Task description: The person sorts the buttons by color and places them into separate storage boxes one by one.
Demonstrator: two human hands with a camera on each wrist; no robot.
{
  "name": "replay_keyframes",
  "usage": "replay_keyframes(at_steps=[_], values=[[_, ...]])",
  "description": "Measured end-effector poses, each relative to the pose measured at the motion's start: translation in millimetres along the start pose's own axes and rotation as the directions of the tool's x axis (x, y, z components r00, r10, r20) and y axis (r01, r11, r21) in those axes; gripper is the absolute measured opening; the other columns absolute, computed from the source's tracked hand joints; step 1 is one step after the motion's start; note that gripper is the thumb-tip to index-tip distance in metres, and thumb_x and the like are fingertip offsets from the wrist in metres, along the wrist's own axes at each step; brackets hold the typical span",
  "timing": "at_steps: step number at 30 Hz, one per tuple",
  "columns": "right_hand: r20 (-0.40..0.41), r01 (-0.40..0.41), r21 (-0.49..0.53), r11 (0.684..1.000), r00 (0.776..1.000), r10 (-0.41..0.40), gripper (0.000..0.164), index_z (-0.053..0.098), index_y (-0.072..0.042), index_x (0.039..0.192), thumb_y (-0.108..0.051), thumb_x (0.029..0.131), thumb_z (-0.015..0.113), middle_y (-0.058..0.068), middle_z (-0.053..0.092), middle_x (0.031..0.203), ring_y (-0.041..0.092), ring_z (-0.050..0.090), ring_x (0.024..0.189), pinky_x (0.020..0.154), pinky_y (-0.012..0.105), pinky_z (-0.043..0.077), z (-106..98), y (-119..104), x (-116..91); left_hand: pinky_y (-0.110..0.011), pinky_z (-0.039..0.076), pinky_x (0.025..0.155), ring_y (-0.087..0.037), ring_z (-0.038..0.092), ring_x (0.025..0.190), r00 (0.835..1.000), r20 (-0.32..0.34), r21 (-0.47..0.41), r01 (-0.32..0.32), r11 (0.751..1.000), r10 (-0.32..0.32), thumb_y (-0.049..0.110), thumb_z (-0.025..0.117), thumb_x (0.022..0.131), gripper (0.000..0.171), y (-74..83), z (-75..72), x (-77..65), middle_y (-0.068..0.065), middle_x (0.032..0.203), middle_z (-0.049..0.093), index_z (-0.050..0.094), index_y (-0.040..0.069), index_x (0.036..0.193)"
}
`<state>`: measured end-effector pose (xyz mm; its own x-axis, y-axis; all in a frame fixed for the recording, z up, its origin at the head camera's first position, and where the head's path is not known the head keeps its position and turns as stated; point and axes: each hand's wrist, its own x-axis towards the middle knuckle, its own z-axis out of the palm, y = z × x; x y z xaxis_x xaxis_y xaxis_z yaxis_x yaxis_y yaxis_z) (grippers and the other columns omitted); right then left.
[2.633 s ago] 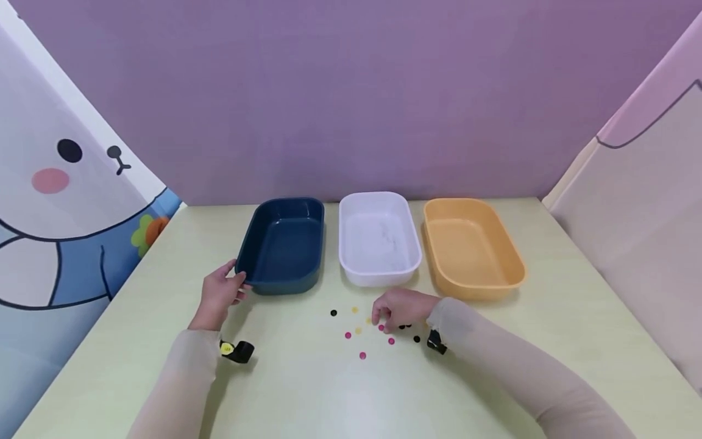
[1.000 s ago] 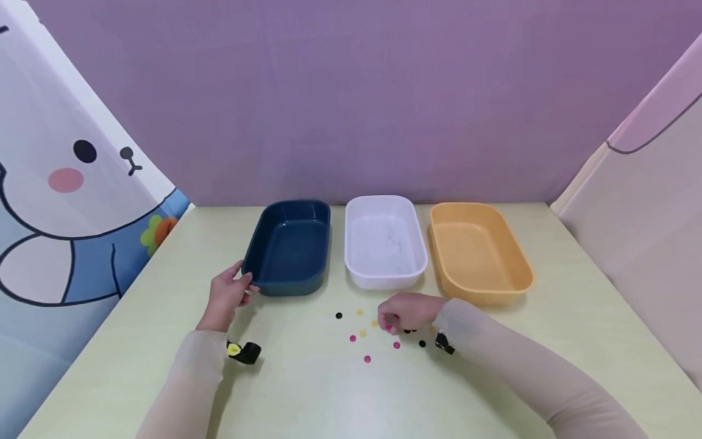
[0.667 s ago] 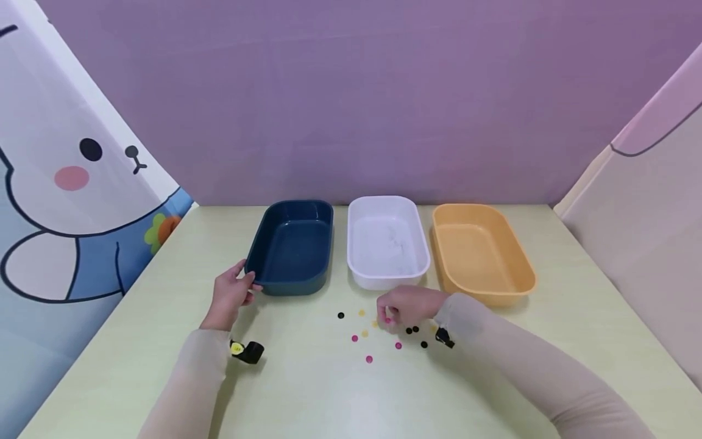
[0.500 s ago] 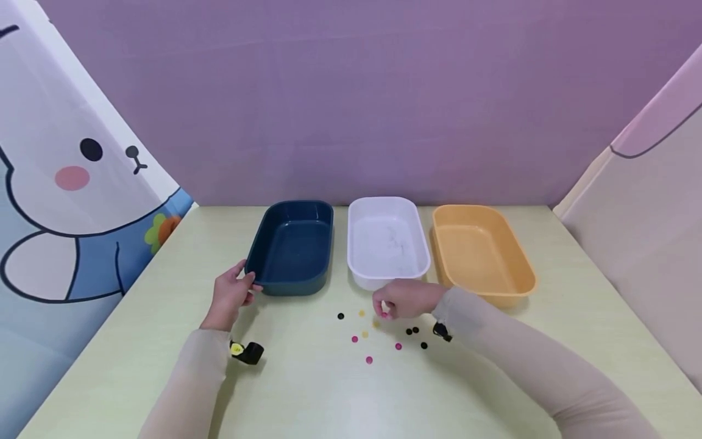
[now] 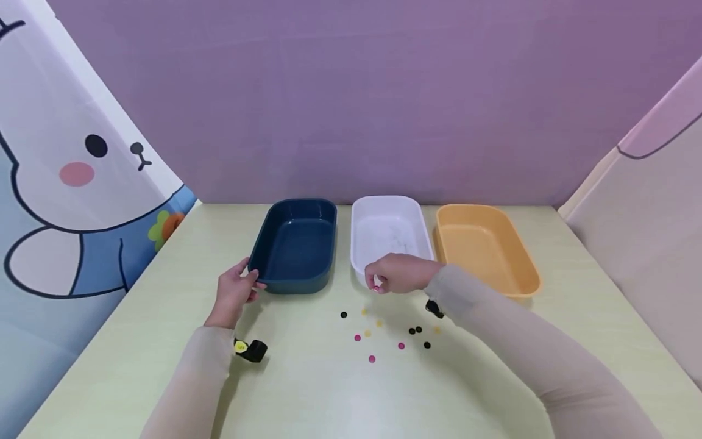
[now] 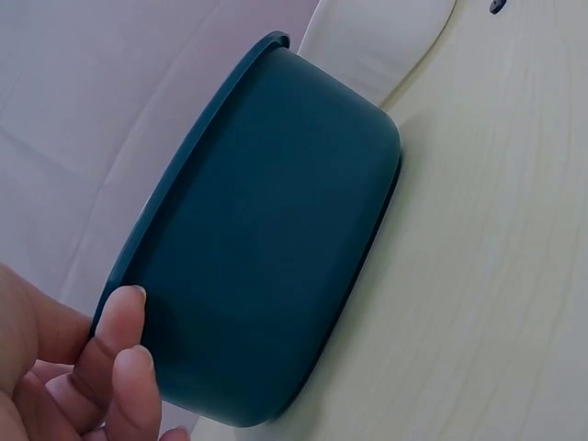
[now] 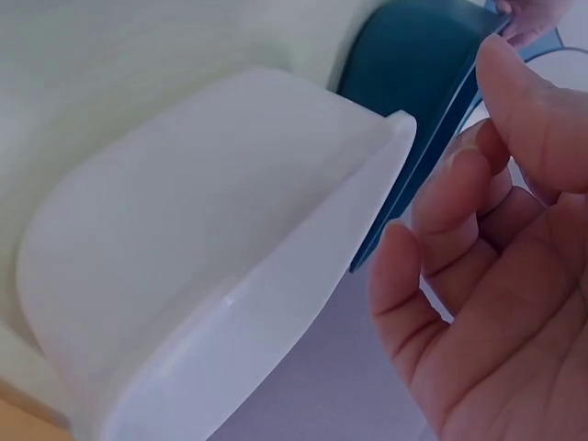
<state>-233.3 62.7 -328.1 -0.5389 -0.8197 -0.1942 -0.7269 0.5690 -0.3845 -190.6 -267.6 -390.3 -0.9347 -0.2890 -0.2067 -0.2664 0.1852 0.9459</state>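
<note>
1. Purple backdrop stands behind the pale table on my head feed.
2. Three trays in a row along the table's far side, left to right: blue tray, white tray, orange tray.
3. Left hand: thumb and fingers pinching the blue tray's rim at its near-left corner.
4. Right hand: fingertips pinching one pink disc, raised off the table at the white tray's near rim. Over it or just in front, I can't tell.
5. Scattered nearer me: four black discs, four yellow discs, three loose pink discs.
</note>
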Motion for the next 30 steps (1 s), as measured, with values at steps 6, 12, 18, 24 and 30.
replay_keyframes(at_steps=[6, 12, 18, 24, 30], values=[[-0.015, -0.001, -0.03, 1.0, 1.0, 0.0, 0.009, 0.064, -0.009, 0.094, -0.001, 0.09, 0.063, -0.006, 0.052, 0.071, 0.013, 0.048, 0.07, 0.071, 0.025, 0.042, -8, -1, 12, -0.017, 0.043, 0.047, -0.004, 0.046, 0.042, 1.0, -0.004, 0.0, -0.011, 1.0, 0.011, 0.005, 0.042, 0.1, 0.056, 0.4, 0.9, -0.3, 0.011, 0.056, 0.059, 0.019, -0.001, 0.151], [-0.01, -0.001, -0.031, 1.0, 1.0, 0.0, 0.009, 0.064, -0.008, 0.094, 0.0, 0.09, 0.062, -0.003, 0.052, 0.072, 0.014, 0.047, 0.071, 0.071, 0.025, 0.042, -15, -3, 32, -0.016, 0.042, 0.047, -0.004, 0.046, 0.041, 1.0, -0.011, 0.005, -0.018, 1.0, 0.018, 0.005, 0.043, 0.1, 0.055, 0.5, 1.5, -1.0, 0.01, 0.056, 0.06, 0.02, -0.002, 0.15], [-0.013, -0.006, -0.061, 0.998, 1.0, 0.005, 0.011, 0.063, -0.01, 0.091, 0.0, 0.089, 0.061, -0.003, 0.053, 0.073, 0.014, 0.048, 0.07, 0.071, 0.024, 0.041, -24, -5, 56, -0.017, 0.042, 0.046, -0.005, 0.046, 0.041, 1.0, -0.005, -0.026, -0.01, 1.0, 0.01, 0.005, 0.043, 0.1, 0.056, 2.5, 2.6, 0.5, 0.009, 0.055, 0.059, 0.02, -0.002, 0.151], [0.015, -0.07, -0.108, 0.992, 0.997, 0.072, 0.011, 0.064, -0.011, 0.093, -0.001, 0.091, 0.06, -0.002, 0.053, 0.077, 0.015, 0.047, 0.072, 0.07, 0.025, 0.04, -29, -14, 78, -0.017, 0.042, 0.046, -0.004, 0.046, 0.041, 1.0, -0.013, -0.026, -0.025, 0.999, 0.025, 0.005, 0.043, 0.1, 0.056, -1.6, 1.5, 0.1, 0.01, 0.055, 0.06, 0.02, -0.003, 0.15], [0.009, -0.101, -0.122, 0.987, 0.995, 0.103, 0.01, 0.065, -0.009, 0.099, -0.004, 0.09, 0.063, -0.002, 0.06, 0.091, 0.015, 0.051, 0.083, 0.076, 0.026, 0.043, -29, -19, 102, -0.017, 0.042, 0.046, -0.005, 0.046, 0.041, 0.999, -0.014, -0.008, -0.041, 0.999, 0.041, 0.004, 0.042, 0.099, 0.056, -7.0, 1.1, -1.1, 0.009, 0.055, 0.06, 0.02, -0.006, 0.149]])
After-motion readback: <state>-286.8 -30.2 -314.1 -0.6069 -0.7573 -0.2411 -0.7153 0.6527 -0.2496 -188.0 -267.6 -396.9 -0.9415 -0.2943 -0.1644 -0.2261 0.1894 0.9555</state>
